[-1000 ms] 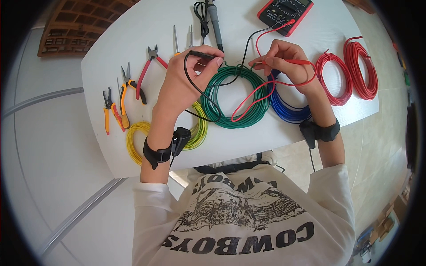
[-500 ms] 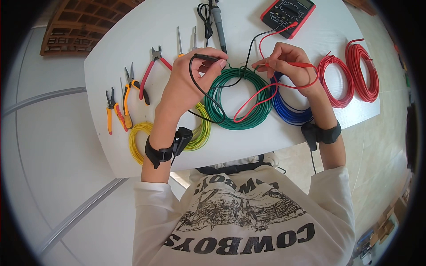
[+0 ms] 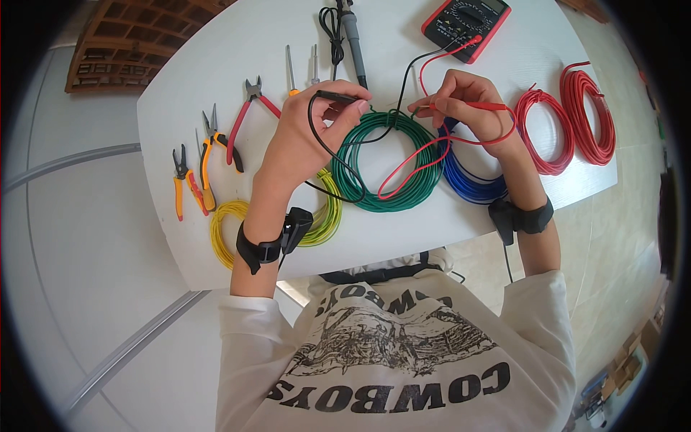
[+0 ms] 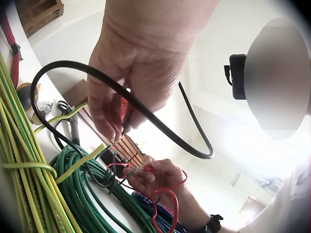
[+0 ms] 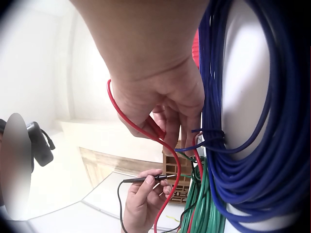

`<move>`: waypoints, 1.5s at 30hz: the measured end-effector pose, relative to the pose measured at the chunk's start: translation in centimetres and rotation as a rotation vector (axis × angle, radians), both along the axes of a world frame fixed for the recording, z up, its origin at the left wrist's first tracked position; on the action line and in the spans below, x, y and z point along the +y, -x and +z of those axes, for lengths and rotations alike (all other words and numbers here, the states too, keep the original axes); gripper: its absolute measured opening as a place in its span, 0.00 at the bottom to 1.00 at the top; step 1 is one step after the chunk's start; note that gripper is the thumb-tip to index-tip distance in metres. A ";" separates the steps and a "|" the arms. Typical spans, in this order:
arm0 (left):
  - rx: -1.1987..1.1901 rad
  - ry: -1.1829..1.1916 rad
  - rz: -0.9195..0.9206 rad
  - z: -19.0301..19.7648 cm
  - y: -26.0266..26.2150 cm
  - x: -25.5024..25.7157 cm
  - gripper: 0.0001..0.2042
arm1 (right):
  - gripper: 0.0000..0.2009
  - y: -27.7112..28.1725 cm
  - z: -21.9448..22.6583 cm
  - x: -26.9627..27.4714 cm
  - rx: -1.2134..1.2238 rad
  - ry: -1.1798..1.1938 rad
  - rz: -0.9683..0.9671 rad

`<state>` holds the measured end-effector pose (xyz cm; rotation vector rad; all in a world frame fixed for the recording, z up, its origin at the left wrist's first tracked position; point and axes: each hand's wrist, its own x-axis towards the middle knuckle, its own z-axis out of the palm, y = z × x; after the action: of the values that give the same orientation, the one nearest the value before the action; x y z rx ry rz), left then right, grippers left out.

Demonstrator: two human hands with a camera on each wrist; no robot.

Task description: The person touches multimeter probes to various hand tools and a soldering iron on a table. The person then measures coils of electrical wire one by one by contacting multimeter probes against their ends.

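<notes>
At the upper left of the head view is one wooden rack [image 3: 126,43]. At the left of the table [image 3: 169,245] lie three plier-like tools: one wire stripper [image 3: 188,187], one pair of needle-nose pliers [image 3: 205,155] and one pair of red-handled cutters [image 3: 245,115]. Yellow-green wire [image 3: 227,234] shows on both sides of the left forearm; whether it is one coil or two, I cannot tell.

Near upper centre, the left hand [image 3: 306,133] grasps one black probe [image 3: 340,96] between thumb and fingers, its tip by an end of green wire. Beyond are two slim shafts [image 3: 290,65] and one grey-handled iron [image 3: 353,47]. One green coil [image 3: 389,198] lies at centre, below and between the hands.

Just right, the right hand [image 3: 471,108] pinches one red probe [image 3: 486,106] beside another green end. One multimeter [image 3: 466,29] sits at upper right, one blue coil [image 3: 471,187] right of centre, and two red coils [image 3: 545,162] at the right.
</notes>
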<state>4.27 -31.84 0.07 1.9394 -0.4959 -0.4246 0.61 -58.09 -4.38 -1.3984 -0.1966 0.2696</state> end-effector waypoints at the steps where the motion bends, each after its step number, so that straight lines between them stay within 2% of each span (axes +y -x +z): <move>1: 0.001 -0.001 -0.001 0.0 0.0 0.0 0.10 | 0.05 0.0 0.0 0.0 0.003 0.001 -0.004; 3: -0.001 0.010 0.032 0.2 -0.1 -0.1 0.07 | 0.05 0.1 0.0 0.0 0.006 0.002 -0.007; 32: 0.005 0.010 0.038 0.2 -0.1 0.0 0.07 | 0.04 -0.1 -0.2 0.0 -0.012 -0.014 0.006; 37: -0.002 -0.001 0.026 0.6 0.0 -0.4 0.08 | 0.04 0.3 0.2 0.2 -0.041 0.004 -0.044; 38: -0.078 -0.048 0.013 1.1 0.3 -0.5 0.08 | 0.04 0.5 0.2 0.1 -0.084 0.000 -0.076; 39: -0.152 -0.096 0.002 1.8 0.5 -0.7 0.08 | 0.04 0.9 0.7 -0.4 -0.081 0.007 -0.086; 41: -0.155 -0.103 -0.007 3.0 1.1 -1.2 0.07 | 0.04 2.1 2.4 -1.4 -0.203 -0.021 -0.129; 45: -0.162 0.023 -0.057 4.4 2.3 -2.6 0.06 | 0.02 6.0 5.9 -3.2 -0.222 -0.044 -0.155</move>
<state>1.92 -34.39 4.50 1.9499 -0.6595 -0.2973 -5.36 -61.30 1.49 -1.3908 -0.2740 -0.0189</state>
